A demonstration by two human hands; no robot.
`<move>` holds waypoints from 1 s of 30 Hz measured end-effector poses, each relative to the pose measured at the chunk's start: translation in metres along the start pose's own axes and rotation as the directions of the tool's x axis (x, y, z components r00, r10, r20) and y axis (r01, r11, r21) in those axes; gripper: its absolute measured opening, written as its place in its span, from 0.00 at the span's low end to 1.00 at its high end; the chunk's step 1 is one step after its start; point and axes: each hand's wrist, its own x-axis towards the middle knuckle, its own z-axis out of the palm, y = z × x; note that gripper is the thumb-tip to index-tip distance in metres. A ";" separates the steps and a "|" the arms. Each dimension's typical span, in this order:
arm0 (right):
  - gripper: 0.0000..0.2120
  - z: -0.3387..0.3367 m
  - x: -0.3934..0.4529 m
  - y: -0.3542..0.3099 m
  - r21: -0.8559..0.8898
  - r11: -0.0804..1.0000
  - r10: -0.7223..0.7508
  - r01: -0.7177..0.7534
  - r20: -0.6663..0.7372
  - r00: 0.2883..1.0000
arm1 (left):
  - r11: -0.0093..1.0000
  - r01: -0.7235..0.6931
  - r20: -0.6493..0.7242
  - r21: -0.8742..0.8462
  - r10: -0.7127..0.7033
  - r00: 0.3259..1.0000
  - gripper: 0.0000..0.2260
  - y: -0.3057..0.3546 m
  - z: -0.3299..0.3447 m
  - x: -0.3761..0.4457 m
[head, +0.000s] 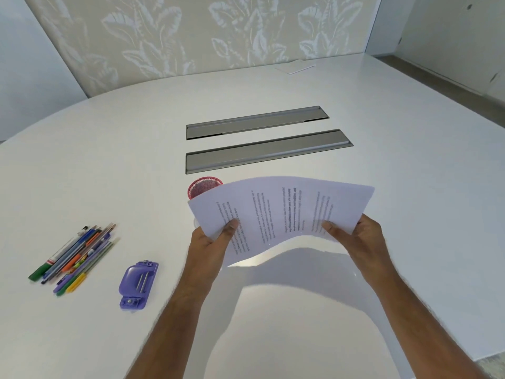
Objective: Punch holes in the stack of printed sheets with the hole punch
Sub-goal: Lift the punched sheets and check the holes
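A stack of printed sheets [281, 209] is held above the white table [109, 173], bowed in the middle, text running sideways. My left hand [210, 239] grips its left near corner, thumb on top. Gripping the right near edge is my right hand [355, 236]. The purple hole punch [138, 285] lies on the table to the left of my left forearm, apart from both hands and untouched.
A heap of several pens and pencils [75, 258] lies left of the punch. A pink mesh cup [203, 186] stands partly hidden behind the sheets. Two grey cable-slot covers [265, 151] are set into the table beyond. A white sheet [296, 67] lies far back.
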 end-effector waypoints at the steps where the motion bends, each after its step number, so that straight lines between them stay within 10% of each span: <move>1: 0.16 -0.002 0.001 -0.002 -0.015 1.000 -0.016 0.016 0.005 1.000 | 0.999 0.002 -0.012 -0.041 -0.002 1.000 0.17 0.001 -0.002 0.001; 15: 0.26 0.027 0.004 -0.015 0.566 0.823 -0.032 -0.043 0.121 0.992 | 0.936 0.035 0.099 -0.350 0.000 0.995 0.13 0.008 0.007 -0.004; 26: 0.19 0.030 0.000 -0.029 0.511 0.858 -0.071 0.052 0.018 0.997 | 0.912 0.007 0.064 -0.409 0.021 0.998 0.15 -0.001 -0.006 -0.001; 30: 0.19 0.024 0.002 -0.035 0.511 0.855 -0.063 0.088 -0.066 0.996 | 0.987 -0.013 0.115 -0.161 0.032 0.993 0.17 0.001 -0.015 -0.002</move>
